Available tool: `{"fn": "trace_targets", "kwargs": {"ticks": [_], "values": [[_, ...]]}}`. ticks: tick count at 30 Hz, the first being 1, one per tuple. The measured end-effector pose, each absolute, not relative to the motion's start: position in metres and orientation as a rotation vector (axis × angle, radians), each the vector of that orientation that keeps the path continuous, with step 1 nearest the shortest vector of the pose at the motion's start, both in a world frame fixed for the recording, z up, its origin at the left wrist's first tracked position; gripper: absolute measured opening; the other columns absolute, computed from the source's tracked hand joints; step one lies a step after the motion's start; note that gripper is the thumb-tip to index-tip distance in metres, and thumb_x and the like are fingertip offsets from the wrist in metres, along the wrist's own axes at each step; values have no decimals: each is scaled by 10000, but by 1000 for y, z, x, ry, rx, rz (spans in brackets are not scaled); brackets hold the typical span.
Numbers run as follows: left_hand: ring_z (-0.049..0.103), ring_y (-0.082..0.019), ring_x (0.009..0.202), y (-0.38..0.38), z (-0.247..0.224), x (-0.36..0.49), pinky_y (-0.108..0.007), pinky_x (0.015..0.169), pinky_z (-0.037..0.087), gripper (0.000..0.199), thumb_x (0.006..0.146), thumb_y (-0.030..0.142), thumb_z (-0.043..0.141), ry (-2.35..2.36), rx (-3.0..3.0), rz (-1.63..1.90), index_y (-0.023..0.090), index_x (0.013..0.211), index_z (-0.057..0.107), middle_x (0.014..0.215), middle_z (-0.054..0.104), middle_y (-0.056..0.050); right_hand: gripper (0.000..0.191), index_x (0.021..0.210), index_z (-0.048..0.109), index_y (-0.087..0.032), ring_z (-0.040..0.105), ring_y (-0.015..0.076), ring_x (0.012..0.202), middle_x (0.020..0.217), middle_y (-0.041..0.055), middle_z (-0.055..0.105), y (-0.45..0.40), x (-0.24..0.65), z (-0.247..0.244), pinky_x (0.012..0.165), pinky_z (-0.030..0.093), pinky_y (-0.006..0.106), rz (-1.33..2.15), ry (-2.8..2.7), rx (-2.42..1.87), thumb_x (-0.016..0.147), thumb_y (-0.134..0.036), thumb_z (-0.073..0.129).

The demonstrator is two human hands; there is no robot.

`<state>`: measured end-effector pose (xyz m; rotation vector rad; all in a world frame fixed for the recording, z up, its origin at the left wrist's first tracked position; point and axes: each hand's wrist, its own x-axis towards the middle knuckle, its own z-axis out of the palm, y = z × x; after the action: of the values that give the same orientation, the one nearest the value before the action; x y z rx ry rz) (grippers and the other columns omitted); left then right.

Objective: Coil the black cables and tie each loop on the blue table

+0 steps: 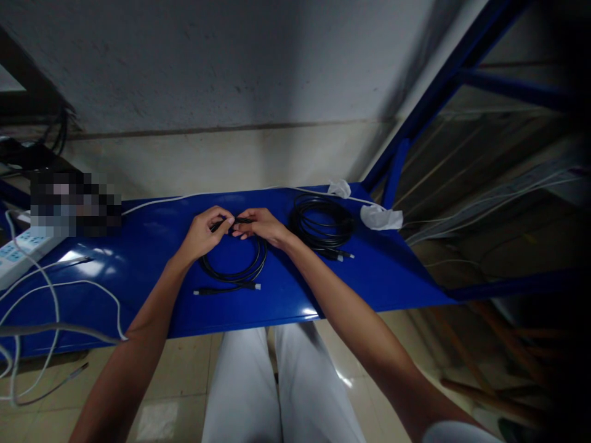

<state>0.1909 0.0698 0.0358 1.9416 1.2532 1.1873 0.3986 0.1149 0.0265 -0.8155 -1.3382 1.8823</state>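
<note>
A coiled black cable lies on the blue table, its two plug ends at the front of the coil. At the coil's upper left, my left hand pinches the cable with thumb and fingers. My right hand grips the upper part of the same coil from the other side, its fingertips close to those of my left hand. To the right of my right hand rests a second coil of black cable, with its plugs pointing to the lower right.
A white power strip and tangled white cables occupy the left end. Crumpled white pieces lie at the back right. A white cord runs along the rear edge, near the wall. A blue frame rises on the right.
</note>
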Motion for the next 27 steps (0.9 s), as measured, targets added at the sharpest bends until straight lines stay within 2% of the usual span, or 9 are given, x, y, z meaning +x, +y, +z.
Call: {"fn": "trace_targets", "kwargs": {"ticks": [4,10,16,20,23,27], "values": [[679,-162,672,72,32,187,-298,683,529,294,1024,504,700,1296,1903,1183,211,1041,713,770,699,-20,198,995,754,-113,818,147,822,873,80,828,117,401,31,759,675,189,2035,-1227,-778,848,-43,867],[657,-153,636,73,34,188,-284,634,497,308,1024,517,703,1288,1858,1229,209,1015,692,734,670,-7,137,995,771,-102,819,152,832,903,95,832,120,403,35,837,697,226,2159,-1111,-757,897,-88,867],[636,-137,632,71,37,190,-266,638,478,303,1028,503,704,1296,1843,1252,201,1006,683,717,650,5,66,981,761,-86,817,148,829,912,94,824,121,404,38,828,697,210,2208,-985,-728,962,-119,815],[637,-134,655,70,39,191,-268,662,481,290,1037,484,692,1299,1858,1258,196,1002,680,745,661,-2,161,994,755,-76,802,142,795,938,111,820,122,404,38,802,696,208,2199,-952,-711,1013,-232,787],[652,-141,679,69,40,192,-273,686,495,276,1036,469,692,1295,1877,1258,196,997,689,760,666,-5,85,935,746,-92,796,136,773,893,90,812,124,403,35,817,690,209,2164,-946,-741,987,-144,789],[696,-158,746,70,39,193,-289,729,530,270,1016,462,713,1285,1883,1262,194,987,711,878,714,-31,45,947,760,-104,799,147,770,828,69,806,124,401,30,811,679,224,2082,-1002,-785,957,-61,752]]}}
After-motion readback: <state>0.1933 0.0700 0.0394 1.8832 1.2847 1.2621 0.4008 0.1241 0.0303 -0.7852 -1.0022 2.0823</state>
